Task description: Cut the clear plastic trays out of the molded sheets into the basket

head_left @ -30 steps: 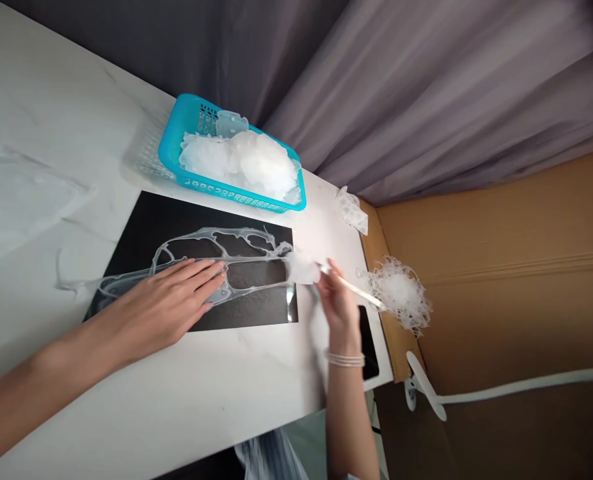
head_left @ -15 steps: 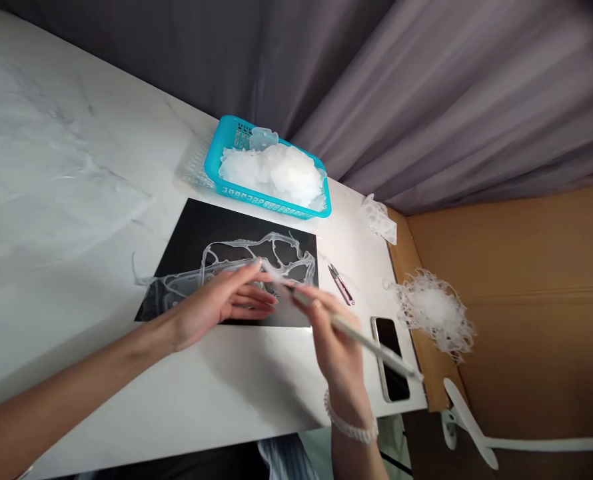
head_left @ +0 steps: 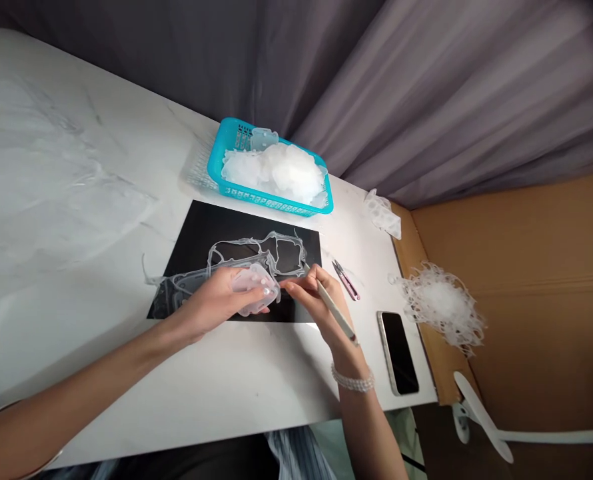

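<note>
My left hand (head_left: 220, 300) is shut on a small translucent, rubbery piece (head_left: 254, 289) over the lower part of a black sheet (head_left: 236, 223). My right hand (head_left: 312, 295) pinches a slim white pen-like tool (head_left: 334, 309), its tip by the piece's right edge. Beneath both hands lies a glossy, clear web of dried glue-like material (head_left: 256, 252), spread on the sheet and partly hidden by my left hand. The piece looks separate from the web, but the contact beneath it is hidden.
A turquoise plastic basket (head_left: 271, 200) heaped with white translucent pieces stands beyond the sheet. Pink-handled snips (head_left: 345, 280), a phone (head_left: 398, 353), a lacy white clump (head_left: 441, 305) and a clear piece (head_left: 382, 213) lie to the right. A white lamp arm (head_left: 479, 417) sits low right.
My left hand has gone from lying flat on the sheet to gripping the translucent piece. My right hand has brought the white tool close to it. The view has shifted.
</note>
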`<state>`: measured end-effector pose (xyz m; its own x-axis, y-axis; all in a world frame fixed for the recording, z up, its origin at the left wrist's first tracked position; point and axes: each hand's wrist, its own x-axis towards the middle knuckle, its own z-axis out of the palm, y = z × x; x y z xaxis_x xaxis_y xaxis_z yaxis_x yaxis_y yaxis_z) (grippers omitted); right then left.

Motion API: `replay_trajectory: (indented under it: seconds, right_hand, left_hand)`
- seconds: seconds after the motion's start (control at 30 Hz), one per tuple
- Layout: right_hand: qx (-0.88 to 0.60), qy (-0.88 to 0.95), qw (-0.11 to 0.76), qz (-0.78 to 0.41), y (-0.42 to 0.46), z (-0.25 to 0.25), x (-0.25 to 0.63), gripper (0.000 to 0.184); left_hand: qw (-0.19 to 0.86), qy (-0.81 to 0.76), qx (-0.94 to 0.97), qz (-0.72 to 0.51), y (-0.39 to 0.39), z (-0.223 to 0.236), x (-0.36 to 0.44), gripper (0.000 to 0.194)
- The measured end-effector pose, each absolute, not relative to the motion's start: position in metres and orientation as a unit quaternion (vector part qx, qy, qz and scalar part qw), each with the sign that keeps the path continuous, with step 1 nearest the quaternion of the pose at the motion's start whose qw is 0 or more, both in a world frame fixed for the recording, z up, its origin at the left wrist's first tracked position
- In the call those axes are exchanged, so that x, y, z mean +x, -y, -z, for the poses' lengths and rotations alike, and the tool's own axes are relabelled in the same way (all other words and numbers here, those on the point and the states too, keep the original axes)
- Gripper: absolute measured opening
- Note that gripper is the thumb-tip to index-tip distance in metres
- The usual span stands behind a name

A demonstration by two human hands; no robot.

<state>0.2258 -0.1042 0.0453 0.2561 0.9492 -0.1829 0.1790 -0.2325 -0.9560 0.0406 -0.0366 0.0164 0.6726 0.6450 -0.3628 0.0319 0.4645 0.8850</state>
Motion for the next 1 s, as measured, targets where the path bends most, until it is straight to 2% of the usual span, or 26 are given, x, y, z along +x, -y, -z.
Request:
replay_trajectory:
  seconds: [0.13, 0.33, 0.73, 0.83, 1.0]
  right_hand:
    - [-0.616, 0.425, 0.427, -0.508, 0.095, -0.047, 0.221, 0.044]
    - [-0.612, 0.433, 0.428, -0.505, 0.093, -0.055, 0.218, 0.042]
    - [-0.636, 0.497, 0.38, -0.451, 0.096, -0.052, 0.215, 0.034]
    - [-0.642, 0.535, 0.362, -0.412, 0.096, -0.04, 0.212, 0.03]
    - [-0.698, 0.561, 0.347, -0.278, 0.09, -0.026, 0.224, 0.029]
  left_hand:
    - [0.735, -0.355, 0.539, -0.206, 0.036, -0.016, 0.038, 0.026]
    - [0.69, -0.379, 0.575, -0.223, 0.036, -0.026, 0.037, 0.016]
    - [0.732, -0.329, 0.557, -0.212, 0.032, -0.015, 0.037, 0.018]
    - [0.744, -0.309, 0.554, -0.207, 0.032, -0.016, 0.037, 0.014]
    - [0.794, -0.263, 0.507, -0.209, 0.032, -0.021, 0.036, 0.015]
